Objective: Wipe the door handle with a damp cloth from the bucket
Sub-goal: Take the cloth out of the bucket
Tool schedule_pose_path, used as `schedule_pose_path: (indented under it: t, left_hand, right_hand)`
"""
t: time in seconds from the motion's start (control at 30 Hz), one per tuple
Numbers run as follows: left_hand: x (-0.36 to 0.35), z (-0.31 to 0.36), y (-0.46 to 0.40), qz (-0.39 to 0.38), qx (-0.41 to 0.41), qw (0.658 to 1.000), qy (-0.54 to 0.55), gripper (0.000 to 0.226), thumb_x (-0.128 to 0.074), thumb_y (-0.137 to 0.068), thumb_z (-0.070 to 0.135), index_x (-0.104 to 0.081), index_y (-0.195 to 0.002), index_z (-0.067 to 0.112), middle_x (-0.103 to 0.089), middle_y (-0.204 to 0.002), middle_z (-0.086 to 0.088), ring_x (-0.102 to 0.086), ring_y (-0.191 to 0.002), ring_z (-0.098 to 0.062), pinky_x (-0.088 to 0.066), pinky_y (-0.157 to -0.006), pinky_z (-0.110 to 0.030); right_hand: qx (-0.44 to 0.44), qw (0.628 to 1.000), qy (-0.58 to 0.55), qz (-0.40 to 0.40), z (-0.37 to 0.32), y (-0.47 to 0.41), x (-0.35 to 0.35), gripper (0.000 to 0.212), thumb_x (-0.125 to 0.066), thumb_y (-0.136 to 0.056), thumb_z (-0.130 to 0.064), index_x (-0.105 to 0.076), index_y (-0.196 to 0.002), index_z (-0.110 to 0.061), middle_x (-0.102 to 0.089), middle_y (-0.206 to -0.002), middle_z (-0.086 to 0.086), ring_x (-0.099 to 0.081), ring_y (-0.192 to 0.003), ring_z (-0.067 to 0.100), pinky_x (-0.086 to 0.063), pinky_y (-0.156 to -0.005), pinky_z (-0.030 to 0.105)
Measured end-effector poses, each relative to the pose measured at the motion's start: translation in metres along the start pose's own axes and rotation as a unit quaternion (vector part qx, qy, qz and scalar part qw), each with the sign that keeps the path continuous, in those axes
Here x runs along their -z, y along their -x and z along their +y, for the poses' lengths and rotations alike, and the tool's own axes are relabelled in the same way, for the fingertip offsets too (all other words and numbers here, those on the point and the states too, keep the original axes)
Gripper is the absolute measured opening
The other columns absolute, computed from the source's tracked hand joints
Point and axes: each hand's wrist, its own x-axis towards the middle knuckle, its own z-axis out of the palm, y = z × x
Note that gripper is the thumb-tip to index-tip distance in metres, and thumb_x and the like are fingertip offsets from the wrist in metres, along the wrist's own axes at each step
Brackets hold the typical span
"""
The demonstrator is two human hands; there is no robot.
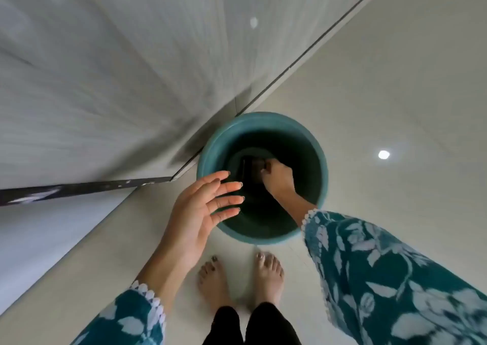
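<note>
A teal bucket stands on the pale floor just in front of my bare feet. My right hand reaches down inside it, fingers closed around a dark cloth at the bottom. My left hand hovers over the bucket's near-left rim, empty, with its fingers spread. The door handle is out of view.
A grey-white door and its frame fill the upper left, meeting the floor beside the bucket. A dark threshold strip runs along the left. Glossy floor tiles spread to the right. My feet stand close to the bucket.
</note>
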Motion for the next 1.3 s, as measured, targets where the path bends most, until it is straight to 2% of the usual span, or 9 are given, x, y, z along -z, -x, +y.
schedule_pose_path:
  t: [0.13,0.27,0.47,0.7,0.8,0.9,1.0,1.17,1.3]
  left_hand:
    - [0.018,-0.011,-0.043,-0.05,-0.027,0.998,-0.003,0.033,-0.062,-0.079,0.018,-0.062,-0.112,0.011,-0.073,-0.101,-0.014,-0.069,-0.083,-0.025,-0.058,-0.069,-0.033]
    - [0.025,-0.013,-0.049,-0.064,-0.059,0.996,-0.002,0.036,-0.054,-0.076,0.023,-0.064,-0.108,0.011,-0.072,-0.1,-0.016,-0.069,-0.082,-0.027,-0.059,-0.069,-0.033]
    - [0.015,-0.003,-0.021,-0.052,-0.062,0.997,-0.014,0.029,-0.062,-0.077,0.015,-0.065,-0.106,0.011,-0.072,-0.098,-0.015,-0.068,-0.079,-0.025,-0.058,-0.069,-0.033]
    - [-0.027,0.077,0.116,-0.03,-0.076,0.996,-0.041,0.02,-0.047,-0.094,0.009,-0.063,-0.106,0.011,-0.074,-0.095,-0.011,-0.069,-0.079,-0.023,-0.057,-0.068,-0.031]
    - [-0.044,0.117,0.191,-0.006,-0.119,0.991,-0.066,0.017,-0.052,-0.092,0.008,-0.064,-0.102,0.013,-0.071,-0.1,-0.009,-0.065,-0.086,-0.02,-0.053,-0.069,-0.03]
    - [-0.049,0.152,0.269,0.032,-0.186,0.976,-0.11,0.02,-0.057,-0.09,0.006,-0.062,-0.107,0.015,-0.065,-0.104,0.001,-0.059,-0.094,-0.012,-0.047,-0.072,-0.019]
    - [-0.037,0.177,0.344,0.061,-0.243,0.946,-0.207,0.043,-0.072,-0.081,0.02,-0.057,-0.122,0.02,-0.055,-0.123,0.001,-0.055,-0.102,-0.008,-0.043,-0.078,-0.008]
    - [0.015,0.201,0.441,0.087,-0.265,0.92,-0.276,0.09,-0.078,-0.065,0.036,-0.032,-0.142,0.026,-0.037,-0.133,0.01,-0.039,-0.126,-0.012,-0.042,-0.096,-0.02]
    - [0.084,0.2,0.515,0.167,-0.284,0.892,-0.309,0.04,-0.072,-0.081,0.02,-0.055,-0.118,0.02,-0.061,-0.107,0.004,-0.061,-0.102,-0.02,-0.052,-0.085,-0.025]
  right_hand:
    - [-0.01,0.997,0.079,-0.01,0.006,-0.062,-0.051,0.045,-0.042,-0.095,-0.019,-0.04,-0.137,-0.001,-0.046,-0.14,0.021,-0.045,-0.128,0.033,-0.035,-0.109,0.041]
    - [0.009,0.971,0.238,-0.013,0.016,-0.073,-0.073,0.047,-0.037,-0.094,-0.017,-0.033,-0.14,-0.008,-0.038,-0.145,0.016,-0.032,-0.132,0.032,-0.029,-0.106,0.041]
    - [0.017,0.966,0.259,-0.009,0.008,-0.037,-0.043,0.035,-0.055,-0.087,-0.032,-0.061,-0.119,-0.018,-0.048,-0.138,0.009,-0.031,-0.131,0.028,-0.027,-0.103,0.038]
    - [0.074,0.997,0.002,-0.008,-0.057,0.129,0.117,0.012,-0.058,-0.086,-0.025,-0.047,-0.087,-0.019,-0.067,-0.093,0.008,-0.061,-0.087,0.028,-0.04,-0.074,0.032]
    - [0.125,0.991,-0.039,-0.026,-0.095,0.22,0.198,0.014,-0.057,-0.089,-0.019,-0.055,-0.098,-0.009,-0.064,-0.089,0.008,-0.053,-0.076,0.019,-0.032,-0.065,0.024]
    - [0.199,0.979,-0.024,-0.042,-0.138,0.309,0.267,0.021,-0.056,-0.091,-0.018,-0.058,-0.108,-0.007,-0.066,-0.095,0.009,-0.057,-0.084,0.024,-0.041,-0.074,0.029]
    - [0.271,0.96,0.025,-0.065,-0.184,0.389,0.306,0.021,-0.057,-0.09,-0.019,-0.058,-0.108,-0.008,-0.059,-0.089,0.0,-0.053,-0.083,0.02,-0.035,-0.072,0.026]
    - [0.408,0.899,0.1,-0.122,-0.262,0.488,0.322,0.006,-0.058,-0.088,-0.014,-0.056,-0.093,-0.012,-0.059,-0.083,-0.001,-0.052,-0.079,0.019,-0.034,-0.065,0.026]
    - [0.506,0.835,0.146,-0.159,-0.322,0.556,0.288,0.01,-0.061,-0.087,-0.016,-0.058,-0.094,-0.011,-0.063,-0.085,0.004,-0.053,-0.079,0.017,-0.035,-0.064,0.022]
